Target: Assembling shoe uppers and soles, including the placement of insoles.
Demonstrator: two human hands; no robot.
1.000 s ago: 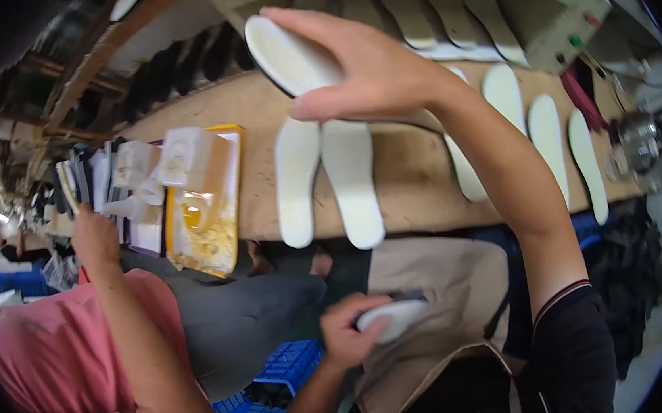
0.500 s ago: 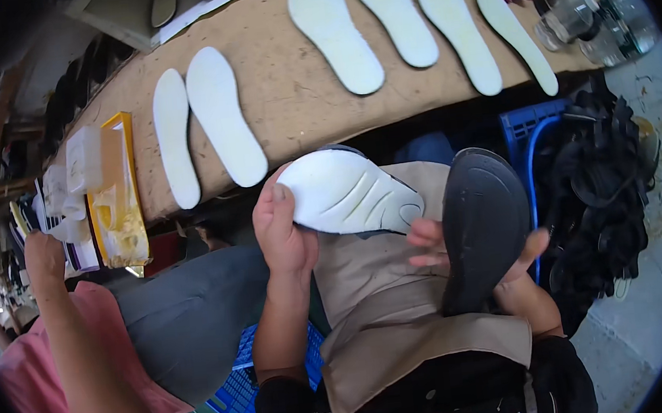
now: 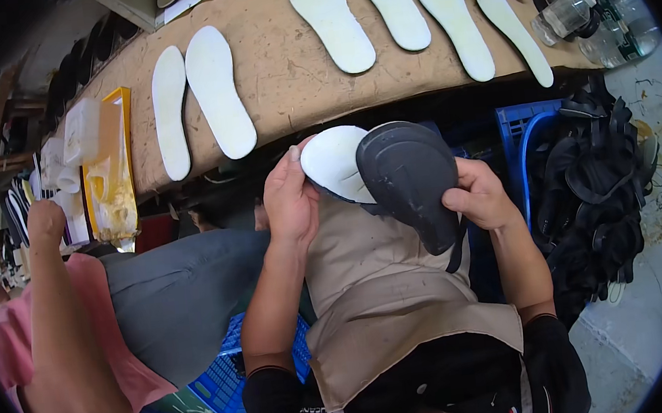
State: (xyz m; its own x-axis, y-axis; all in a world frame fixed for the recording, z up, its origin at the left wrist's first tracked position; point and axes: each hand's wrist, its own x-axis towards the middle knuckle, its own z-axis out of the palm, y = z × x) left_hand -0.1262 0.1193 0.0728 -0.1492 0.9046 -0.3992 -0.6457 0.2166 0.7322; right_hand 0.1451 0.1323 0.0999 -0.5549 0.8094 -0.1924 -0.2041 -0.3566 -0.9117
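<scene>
Head view: a white insole (image 3: 333, 158) and black sole (image 3: 410, 179) overlap at the frame's centre.
The left hand (image 3: 292, 196) curls closed around the smooth insole's rounded edge; the right hand (image 3: 485, 192) pinches the contoured sole. Pale lettering (image 3: 312, 410) marks the black shirt (image 3: 401, 399), lower centre.

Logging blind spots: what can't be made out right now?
Head view:
White sole: right part, behind the black sole.
Left hand: most fingertips, behind the white sole.
Right hand: most fingertips, behind the black sole.
Grey box: upper part, cut off by the top edge.
Co-worker's hand: whether it holds anything, too small to tell.
</scene>
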